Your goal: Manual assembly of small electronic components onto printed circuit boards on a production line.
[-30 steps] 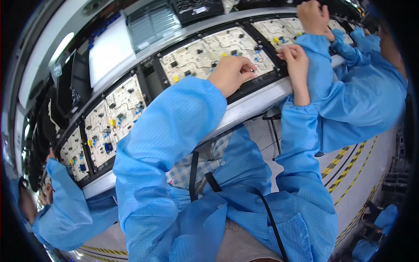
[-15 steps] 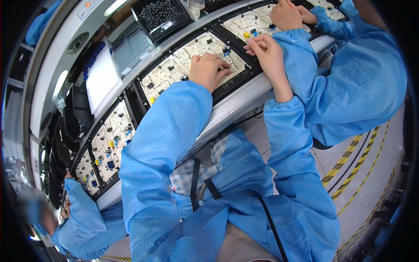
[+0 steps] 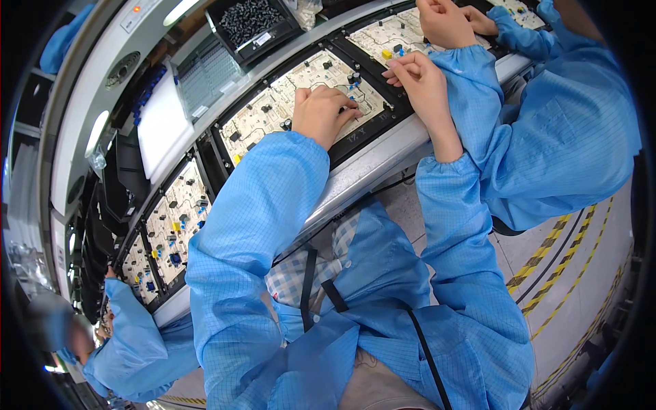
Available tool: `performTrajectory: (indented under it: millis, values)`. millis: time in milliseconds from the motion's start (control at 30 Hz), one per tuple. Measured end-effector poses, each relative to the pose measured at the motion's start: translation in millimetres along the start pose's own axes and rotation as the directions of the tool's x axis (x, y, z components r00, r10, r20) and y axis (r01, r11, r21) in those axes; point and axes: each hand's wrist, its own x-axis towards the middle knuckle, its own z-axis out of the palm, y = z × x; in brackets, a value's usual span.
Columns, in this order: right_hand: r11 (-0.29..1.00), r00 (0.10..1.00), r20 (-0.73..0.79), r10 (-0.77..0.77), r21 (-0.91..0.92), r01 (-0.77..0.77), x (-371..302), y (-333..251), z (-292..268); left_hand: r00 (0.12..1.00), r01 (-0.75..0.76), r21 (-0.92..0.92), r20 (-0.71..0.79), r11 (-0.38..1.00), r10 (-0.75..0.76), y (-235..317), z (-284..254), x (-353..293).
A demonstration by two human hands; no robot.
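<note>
My left hand (image 3: 322,117) reaches over a cream circuit board (image 3: 283,93) set in a black frame. Its fingers are curled low over the board's right part. A small dark bit shows between thumb and fingers, too small to name. My right hand (image 3: 421,83) hovers beyond the right end of that frame, with thumb and forefinger drawn together in a pinch. What that pinch holds, if anything, cannot be made out. Black cylindrical capacitors (image 3: 353,78) and small blue parts stand on the board near my left hand.
A black bin (image 3: 253,24) of small black parts sits behind the board. Another populated board (image 3: 383,37) lies to the right, near a co-worker's hands (image 3: 447,24). More boards (image 3: 179,215) line the left, where a second person works. A metal rail (image 3: 369,160) runs along the front.
My left hand has shifted slightly to the left over the board. My right hand keeps its pinch in nearly the same place.
</note>
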Motion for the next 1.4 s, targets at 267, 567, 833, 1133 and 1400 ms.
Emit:
performTrajectory:
  millis: [267, 567, 833, 1133, 1400]
  values:
    - [1.000, 1.000, 0.005, 0.000, 0.019, 0.000, 3, 4, -2, 0.996, -0.037, 0.279, -0.067, 0.960, 0.058, 18, 5, 5]
    - [0.992, 0.997, -0.055, -0.046, -0.123, 0.039, 10, 18, -5, 0.999, 0.005, 0.374, -0.037, 0.927, 0.010, 26, 8, -2]
    - [0.989, 0.990, 0.012, -0.143, -0.034, 0.143, 32, -3, 29, 0.999, 0.025, 0.314, 0.027, 0.949, -0.035, 22, 4, 1]
    - [0.879, 0.900, 0.338, -0.274, -0.292, 0.377, 93, -44, 153, 0.988, 0.097, 0.178, 0.101, 0.979, -0.116, -39, -86, -76]
    - [0.597, 0.850, 0.435, -0.296, -0.610, 0.521, 199, 1, 197, 0.857, 0.441, -0.099, -0.248, 0.892, -0.451, -179, -193, -204]
